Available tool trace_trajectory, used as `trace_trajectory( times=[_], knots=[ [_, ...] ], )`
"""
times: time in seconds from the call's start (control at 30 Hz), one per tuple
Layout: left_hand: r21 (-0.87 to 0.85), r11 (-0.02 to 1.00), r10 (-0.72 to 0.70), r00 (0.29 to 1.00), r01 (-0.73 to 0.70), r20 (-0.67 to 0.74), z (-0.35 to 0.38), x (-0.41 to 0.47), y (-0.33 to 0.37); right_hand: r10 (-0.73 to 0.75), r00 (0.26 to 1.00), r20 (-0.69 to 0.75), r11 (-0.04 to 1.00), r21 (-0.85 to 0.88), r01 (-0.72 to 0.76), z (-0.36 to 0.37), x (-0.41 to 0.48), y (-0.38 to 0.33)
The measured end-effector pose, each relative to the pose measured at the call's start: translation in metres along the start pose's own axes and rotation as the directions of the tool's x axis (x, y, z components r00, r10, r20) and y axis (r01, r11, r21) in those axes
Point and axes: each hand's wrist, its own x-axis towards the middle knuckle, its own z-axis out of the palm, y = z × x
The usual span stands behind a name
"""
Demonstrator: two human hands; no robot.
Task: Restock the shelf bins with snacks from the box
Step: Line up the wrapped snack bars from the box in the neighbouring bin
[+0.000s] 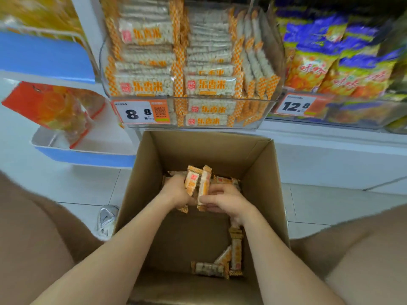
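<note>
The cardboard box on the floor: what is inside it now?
In the cardboard box, the left hand and right hand grip orange snack packs; loose packs lie by its right wall. Whatever is under the hands is hidden.

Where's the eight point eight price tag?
In the head view, the white and orange 8.8 price tag is left of centre, on the lower left corner of the clear plastic shelf bin, above the far wall of the brown cardboard box.

- Head view: wide-angle camera worn on the person's head, facing forward and steeply down, close above the open cardboard box [209,150].
- Upper field takes in the shelf bin [220,98] directly ahead.
</note>
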Motion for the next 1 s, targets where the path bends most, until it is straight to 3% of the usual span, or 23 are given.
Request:
trace_trajectory(
  times=[0.13,0.2,0.3,0.4,0.5,0.67,0.77,0.83,0.9,1.0],
  knots=[
    [-0.056,0.993,0.11,0.988,-0.104,0.11,-0.044,-0.036,0.033,-0.213,0.977,0.022,0.959,-0.185,0.213,-0.006,-0.032,-0.047],
    [-0.1,0.987,0.134,0.987,-0.125,0.091,-0.06,-0.054,0.051,-0.313,0.95,0.016,0.918,-0.254,0.306,-0.007,-0.05,-0.068],
    [-0.125,0.971,0.201,0.979,-0.204,-0.039,-0.077,-0.079,0.07,-0.487,0.873,-0.016,0.812,-0.377,0.446,-0.003,-0.074,-0.094],
    [-0.133,0.931,0.284,0.905,-0.339,-0.317,-0.094,-0.104,0.083,-0.659,0.752,0.025,0.643,-0.499,0.58,0.011,-0.093,-0.121],
    [-0.356,0.806,0.282,0.835,-0.474,-0.473,-0.121,-0.129,0.103,-0.78,0.625,0.003,0.533,-0.52,0.667,0.024,-0.115,-0.155],
    [-0.528,0.598,0.364,0.791,-0.603,-0.491,-0.161,-0.159,0.129,-0.82,0.572,0.006,0.509,-0.448,0.735,0.03,-0.132,-0.206],
    [-0.294,0.701,0.361,0.679,-0.649,-0.639,-0.181,-0.154,0.127,-0.842,0.532,0.086,0.377,-0.611,0.696,0.03,-0.14,-0.237],
    [-0.011,0.784,0.411,0.533,-0.62,-0.739,-0.194,-0.143,0.119,-0.873,0.473,0.122,0.232,-0.749,0.62,0.027,-0.137,-0.259],
    [0.216,0.78,0.511,0.397,-0.587,-0.762,-0.202,-0.132,0.115,-0.899,0.413,0.144,0.083,-0.87,0.485,0.022,-0.126,-0.276],
    [0.406,0.745,0.626,0.345,-0.529,-0.699,-0.21,-0.116,0.118,-0.913,0.352,0.208,-0.094,-0.944,0.315,0.017,-0.105,-0.29]
  ],
)
